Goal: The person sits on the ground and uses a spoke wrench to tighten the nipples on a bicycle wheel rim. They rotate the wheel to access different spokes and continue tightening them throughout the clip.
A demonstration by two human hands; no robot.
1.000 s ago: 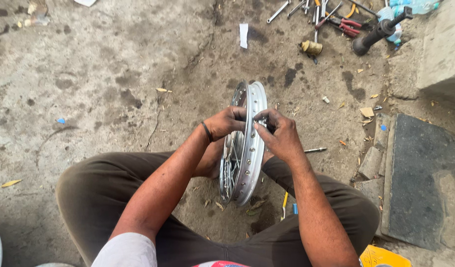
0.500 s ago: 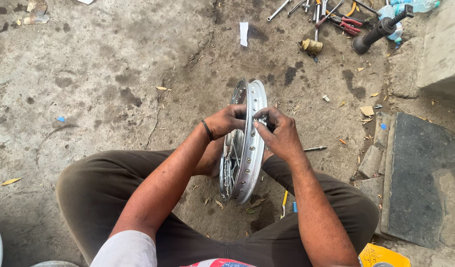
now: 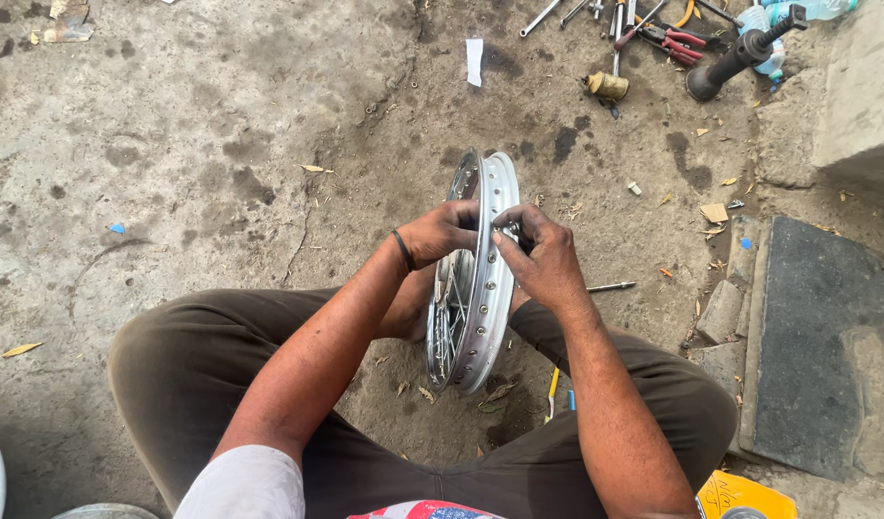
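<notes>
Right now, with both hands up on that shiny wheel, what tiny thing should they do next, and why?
Probably a small twist by the right hand, whose fingertips pinch a small part at the rim of the wheel. The left hand grips the rim beside it, and the wheel stands upright between the legs, so it looks steady.

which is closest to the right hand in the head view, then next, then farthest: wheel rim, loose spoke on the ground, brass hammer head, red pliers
From the right hand:
1. wheel rim, touched, upright between the knees.
2. loose spoke, on the ground just right of the hand.
3. brass hammer head, farther up.
4. red pliers, top edge among the tools.
</notes>
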